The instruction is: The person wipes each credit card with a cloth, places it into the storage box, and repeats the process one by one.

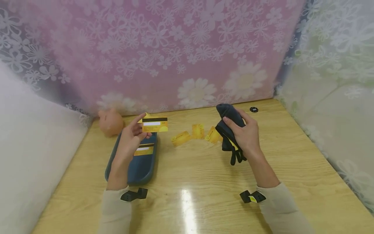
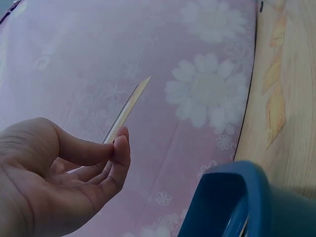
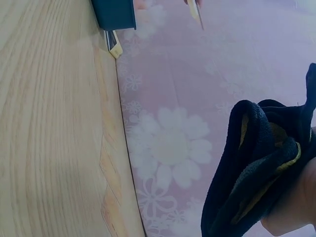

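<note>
My left hand [image 1: 128, 138] pinches a yellow bank card [image 1: 155, 124] with a black stripe and a white strip, above the far end of a blue tray [image 1: 143, 169]. A second striped card [image 1: 143, 149] lies in the tray, partly hidden by that hand. In the left wrist view the held card [image 2: 129, 109] appears nearly edge-on between thumb and fingers. My right hand [image 1: 248, 135] grips a folded dark blue cloth pouch [image 1: 229, 118] with black cords hanging down. Yellow lining shows in the folds of the pouch [image 3: 256, 168] in the right wrist view.
Yellow cards [image 1: 198, 131] lie in a row on the wooden table [image 1: 198, 172] between my hands. A pink piggy bank [image 1: 110, 122] stands at the back left; a black round chip [image 1: 254, 110] lies at the back right. Behind the tray is a small yellow-and-dark object [image 3: 114, 45]. Flowered cloth encloses the table.
</note>
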Tool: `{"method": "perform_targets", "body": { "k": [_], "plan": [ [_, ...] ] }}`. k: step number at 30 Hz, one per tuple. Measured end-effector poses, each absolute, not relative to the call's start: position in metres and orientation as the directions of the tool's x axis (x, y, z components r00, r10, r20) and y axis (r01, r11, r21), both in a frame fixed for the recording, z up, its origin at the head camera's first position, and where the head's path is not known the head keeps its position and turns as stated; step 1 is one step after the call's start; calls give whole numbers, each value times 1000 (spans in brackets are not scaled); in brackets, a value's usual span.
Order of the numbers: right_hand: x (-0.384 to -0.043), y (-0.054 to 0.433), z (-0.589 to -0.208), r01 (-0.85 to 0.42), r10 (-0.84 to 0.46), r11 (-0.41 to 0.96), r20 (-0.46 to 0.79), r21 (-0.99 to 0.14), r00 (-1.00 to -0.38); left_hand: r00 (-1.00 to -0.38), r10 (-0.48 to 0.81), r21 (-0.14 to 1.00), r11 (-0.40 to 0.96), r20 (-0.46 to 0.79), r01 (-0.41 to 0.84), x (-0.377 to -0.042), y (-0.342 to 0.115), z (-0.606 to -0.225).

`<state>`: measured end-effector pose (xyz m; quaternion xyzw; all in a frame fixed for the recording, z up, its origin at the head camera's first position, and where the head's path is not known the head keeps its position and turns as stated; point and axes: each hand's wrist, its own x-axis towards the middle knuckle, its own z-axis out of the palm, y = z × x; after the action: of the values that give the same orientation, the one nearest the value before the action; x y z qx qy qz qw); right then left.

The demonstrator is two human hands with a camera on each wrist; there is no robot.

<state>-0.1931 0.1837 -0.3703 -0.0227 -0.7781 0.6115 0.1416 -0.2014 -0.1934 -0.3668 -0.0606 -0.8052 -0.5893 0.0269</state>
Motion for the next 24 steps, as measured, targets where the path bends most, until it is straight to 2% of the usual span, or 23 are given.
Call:
{"method": "perform_targets", "body": {
  "k": [7,16,24],
  "plan": [
    [-193,188,-367,-154,234,236,210,-960,-949,-994,94,923,376,52,84,-201,-214,-375],
    [-192,189,-366,-173,241,248,234,-953,-942,-1000,27,914,405,14,24,-193,-249,-385],
    [-194,190,-367,-178,238,253,239,-951,-941,-998,40,875,484,-43,-18,-194,-257,-405]
  ]
}}
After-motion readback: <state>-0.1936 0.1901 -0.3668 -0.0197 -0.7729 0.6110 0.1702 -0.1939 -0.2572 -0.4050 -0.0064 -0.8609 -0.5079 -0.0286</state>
